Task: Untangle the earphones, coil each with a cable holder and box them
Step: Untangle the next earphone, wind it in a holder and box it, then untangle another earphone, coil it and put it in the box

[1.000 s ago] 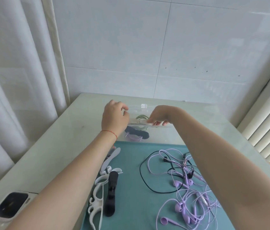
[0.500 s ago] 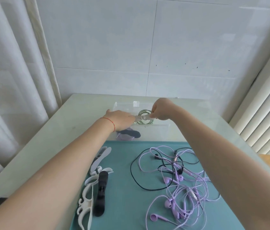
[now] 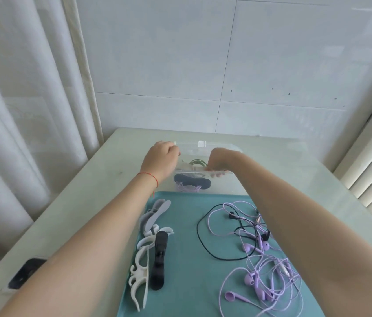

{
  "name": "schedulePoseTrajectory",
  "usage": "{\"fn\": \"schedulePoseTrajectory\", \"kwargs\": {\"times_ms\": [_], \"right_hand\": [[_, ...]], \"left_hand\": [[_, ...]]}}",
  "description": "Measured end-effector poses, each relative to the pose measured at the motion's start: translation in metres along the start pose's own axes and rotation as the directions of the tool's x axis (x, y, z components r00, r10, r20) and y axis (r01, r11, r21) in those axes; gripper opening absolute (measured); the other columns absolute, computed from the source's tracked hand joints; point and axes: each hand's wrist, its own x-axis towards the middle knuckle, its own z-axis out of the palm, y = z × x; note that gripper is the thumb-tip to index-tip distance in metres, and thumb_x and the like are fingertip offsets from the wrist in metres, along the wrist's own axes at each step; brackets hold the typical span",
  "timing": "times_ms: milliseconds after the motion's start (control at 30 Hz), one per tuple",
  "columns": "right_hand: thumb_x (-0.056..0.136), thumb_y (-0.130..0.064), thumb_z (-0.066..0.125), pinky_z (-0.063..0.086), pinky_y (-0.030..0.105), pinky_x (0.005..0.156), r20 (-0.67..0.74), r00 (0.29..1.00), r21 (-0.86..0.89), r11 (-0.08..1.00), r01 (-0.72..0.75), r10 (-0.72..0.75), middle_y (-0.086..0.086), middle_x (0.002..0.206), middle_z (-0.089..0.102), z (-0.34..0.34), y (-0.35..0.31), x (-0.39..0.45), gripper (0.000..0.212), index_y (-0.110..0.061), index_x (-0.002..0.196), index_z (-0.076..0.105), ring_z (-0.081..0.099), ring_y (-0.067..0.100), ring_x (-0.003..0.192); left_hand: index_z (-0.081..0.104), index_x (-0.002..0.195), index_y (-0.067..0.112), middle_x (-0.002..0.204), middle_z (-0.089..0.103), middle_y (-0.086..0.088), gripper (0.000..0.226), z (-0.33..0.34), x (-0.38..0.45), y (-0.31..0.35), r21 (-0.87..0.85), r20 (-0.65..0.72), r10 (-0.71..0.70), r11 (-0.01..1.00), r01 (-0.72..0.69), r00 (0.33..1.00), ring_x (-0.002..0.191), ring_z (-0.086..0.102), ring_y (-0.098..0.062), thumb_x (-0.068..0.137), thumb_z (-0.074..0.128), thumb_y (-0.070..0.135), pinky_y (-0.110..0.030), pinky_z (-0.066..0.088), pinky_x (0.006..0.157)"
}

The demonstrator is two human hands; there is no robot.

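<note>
While both our hands work at the clear box (image 3: pixel 203 179) at the tabletop's far end, left hand (image 3: pixel 161 162) curled at its rim, right hand (image 3: pixel 219 162) lowering the green coiled earphone (image 3: pixel 197 162), we cannot tell either grip. Released carelessly, the coil may spring loose. Tangled purple earphones (image 3: pixel 265 266) wait on the mat (image 3: pixel 185 271).

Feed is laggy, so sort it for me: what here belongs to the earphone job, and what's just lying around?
Job:
clear box
green coiled earphones
purple earphones
black earphone cable
white cable holders
black cable holder
teal mat

Lying about:
phone
</note>
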Motion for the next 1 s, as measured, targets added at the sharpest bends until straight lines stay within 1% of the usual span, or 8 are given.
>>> {"fn": "schedulePoseTrajectory", "kwargs": {"times_ms": [200, 300, 433, 567, 667, 767, 833, 1000], "right_hand": [[0.085, -0.026, 0.062, 0.046, 0.024, 0.061, -0.184, 0.982, 0.008, 0.999, -0.043, 0.044, -0.002, 0.045, 0.056, -0.009, 0.002, 0.000, 0.033, -0.012, 0.057, 0.050, 0.054, 0.021, 0.059], [0.083, -0.008, 0.050, 0.031, 0.024, 0.047, -0.411, 0.911, 0.128, 0.991, 0.040, 0.016, 0.005, 0.062, 0.049, -0.018, 0.004, -0.023, 0.026, -0.012, 0.058, 0.046, 0.047, 0.026, 0.068], [0.087, -0.012, 0.051, 0.038, 0.024, 0.065, -0.643, 0.765, 0.266, 0.923, 0.278, -0.045, -0.001, 0.084, 0.059, -0.021, -0.004, -0.069, 0.018, -0.012, 0.088, 0.069, 0.052, 0.020, 0.077], [0.087, -0.018, 0.058, 0.047, 0.027, 0.068, -0.473, 0.865, 0.259, 0.913, 0.315, -0.165, -0.004, 0.075, 0.059, 0.001, -0.015, -0.115, 0.012, -0.014, 0.087, 0.070, 0.055, 0.018, 0.073], [0.086, -0.023, 0.062, 0.050, 0.027, 0.075, -0.284, 0.935, 0.068, 0.968, 0.240, -0.212, 0.002, 0.082, 0.066, 0.027, -0.007, -0.145, 0.015, -0.011, 0.087, 0.070, 0.061, 0.021, 0.080], [0.085, -0.036, 0.064, 0.051, 0.032, 0.078, -0.164, 0.973, -0.080, 0.985, 0.153, -0.164, 0.012, 0.094, 0.069, 0.040, 0.009, -0.163, 0.036, -0.001, 0.091, 0.070, 0.063, 0.027, 0.091], [0.080, -0.049, 0.069, 0.044, 0.031, 0.063, -0.099, 0.989, -0.103, 0.990, 0.097, -0.108, 0.007, 0.076, 0.059, 0.043, 0.018, -0.175, 0.047, -0.004, 0.074, 0.060, 0.056, 0.023, 0.072], [0.066, -0.048, 0.080, 0.039, 0.025, 0.056, -0.098, 0.995, -0.218, 0.976, -0.028, 0.006, -0.003, 0.060, 0.047, 0.052, 0.033, -0.194, 0.049, -0.014, 0.060, 0.045, 0.049, 0.017, 0.060]], "left_hand": [[0.069, 0.089, 0.008, 0.104, 0.066, -0.009, 0.034, -0.005, -0.010, 0.000, -0.019, -0.011, 0.028, 0.999, -0.028, 1.000, 0.100, 0.055, -0.025, 0.091, 0.038, 0.022, -0.030, 0.040, 0.083], [0.069, 0.092, 0.010, 0.104, 0.060, -0.008, 0.027, -0.010, -0.023, 0.004, -0.008, -0.107, 0.037, 0.999, -0.038, 0.994, 0.099, 0.054, -0.024, 0.091, 0.045, 0.021, -0.028, 0.039, 0.085], [0.065, 0.080, 0.011, 0.087, 0.064, -0.007, 0.023, -0.026, -0.050, 0.019, 0.036, -0.170, -0.009, 0.999, 0.015, 0.985, 0.083, 0.058, -0.028, 0.086, 0.047, 0.024, -0.035, 0.049, 0.074], [0.056, 0.063, 0.012, 0.067, 0.055, -0.013, 0.021, -0.038, -0.088, 0.024, 0.216, 0.092, -0.063, 0.976, 0.042, 0.994, 0.064, 0.045, -0.027, 0.079, 0.048, 0.023, -0.033, 0.040, 0.057], [0.037, 0.054, 0.015, 0.057, 0.041, -0.005, 0.031, -0.033, -0.121, 0.023, 0.226, 0.112, -0.070, 0.973, 0.043, 0.991, 0.060, 0.036, -0.025, 0.083, 0.050, 0.016, -0.029, 0.026, 0.051], [0.053, 0.059, 0.014, 0.062, 0.055, -0.001, 0.023, -0.019, -0.142, 0.029, 0.162, 0.130, -0.044, 0.986, 0.023, 0.991, 0.065, 0.051, -0.025, 0.082, 0.052, 0.019, -0.027, 0.039, 0.055], [0.065, 0.072, 0.011, 0.074, 0.066, -0.004, 0.017, -0.011, -0.149, 0.039, 0.152, 0.159, -0.022, 0.988, -0.003, 0.987, 0.076, 0.060, -0.027, 0.081, 0.054, 0.020, -0.031, 0.050, 0.066], [0.062, 0.071, 0.006, 0.067, 0.058, -0.007, 0.019, 0.002, -0.155, 0.068, 0.171, 0.166, 0.035, 0.983, -0.063, 0.986, 0.067, 0.047, -0.026, 0.082, 0.053, 0.018, -0.035, 0.047, 0.065]]}}
